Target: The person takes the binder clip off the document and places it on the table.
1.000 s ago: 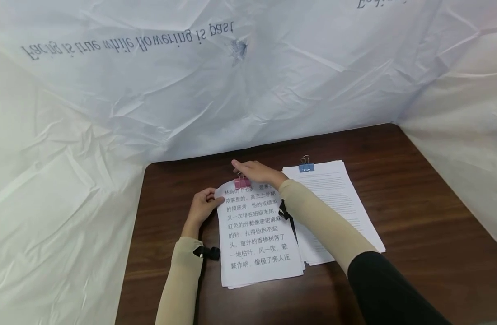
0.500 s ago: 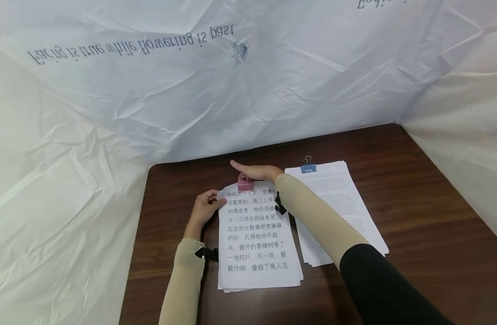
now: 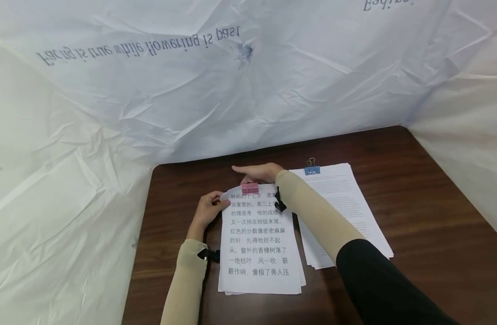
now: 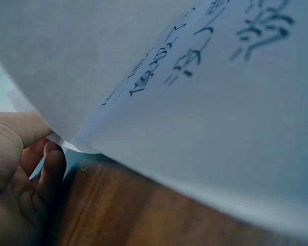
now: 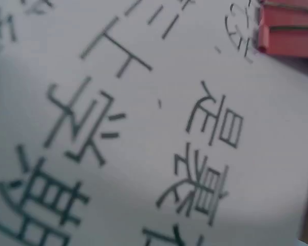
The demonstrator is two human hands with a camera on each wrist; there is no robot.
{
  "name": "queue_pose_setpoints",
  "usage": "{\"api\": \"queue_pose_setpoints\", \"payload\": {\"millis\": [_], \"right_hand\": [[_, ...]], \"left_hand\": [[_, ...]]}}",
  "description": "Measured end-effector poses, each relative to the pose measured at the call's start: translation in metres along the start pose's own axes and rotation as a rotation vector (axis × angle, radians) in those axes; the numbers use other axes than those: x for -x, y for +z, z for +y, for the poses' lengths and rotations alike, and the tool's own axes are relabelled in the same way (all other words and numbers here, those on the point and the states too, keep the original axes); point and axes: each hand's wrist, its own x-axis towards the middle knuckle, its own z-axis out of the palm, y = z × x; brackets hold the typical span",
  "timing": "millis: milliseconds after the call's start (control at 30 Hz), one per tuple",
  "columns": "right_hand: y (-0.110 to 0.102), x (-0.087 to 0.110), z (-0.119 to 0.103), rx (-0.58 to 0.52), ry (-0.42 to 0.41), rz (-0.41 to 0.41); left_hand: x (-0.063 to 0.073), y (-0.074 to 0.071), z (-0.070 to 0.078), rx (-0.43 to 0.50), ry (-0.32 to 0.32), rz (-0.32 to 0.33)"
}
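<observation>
Brown table (image 3: 419,198), perhaps plastic sheeting (image 3: 171,99)

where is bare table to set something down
Widest: the table between the blue-clipped papers and its right edge. A narrower strip lies between the left hand and left edge. Crowded: around the pink clip, right hand and large-print papers.

Soft, even light reaches me in the head view: the crumpled white plastic sheeting (image 3: 159,104) shows pale glints along its creases, bluish at top centre, yellower at the left edge. The dark brown wooden table (image 3: 431,189) is far dimmer. In the left wrist view my bare left hand (image 4: 10,159), lower left, looks shadowed and soft-edged, and the white paper with large black characters (image 4: 205,118) greys at upper left. The right wrist view is greyish, slightly blurred, with shadow below the red binder clip (image 5: 290,31), upper right.
</observation>
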Motion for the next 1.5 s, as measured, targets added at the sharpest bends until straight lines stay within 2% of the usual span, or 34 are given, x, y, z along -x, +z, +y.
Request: {"api": "queue_pose_setpoints", "payload": {"millis": [67, 133, 300, 600, 933, 1067, 1233, 1500], "right_hand": [[0.0, -0.004, 0.0, -0.019, 0.016, -0.063], [0.001, -0.008, 0.001, -0.019, 0.033, -0.086], [0.004, -0.013, 0.001, 0.039, 0.067, -0.056], [0.007, -0.006, -0.009, 0.019, 0.097, -0.08], [0.017, -0.007, -0.01, -0.019, 0.09, -0.096], [0.023, -0.006, -0.007, -0.06, 0.077, -0.128], [0.028, -0.006, 0.001, -0.143, 0.077, -0.182], [0.032, -0.007, 0.009, -0.251, 0.07, -0.243]], "left_hand": [[0.002, 0.002, -0.001, 0.014, 0.009, -0.009], [0.003, 0.005, -0.002, 0.024, 0.023, -0.016], [0.004, 0.006, -0.002, 0.023, 0.043, -0.018], [0.002, 0.002, 0.0, 0.039, 0.07, -0.014], [0.005, 0.0, -0.001, 0.149, 0.107, -0.021], [0.006, -0.001, 0.0, 0.169, 0.122, -0.029], [0.006, -0.002, -0.001, 0.182, 0.111, -0.037], [0.009, -0.001, -0.005, 0.167, 0.124, -0.024]]}}
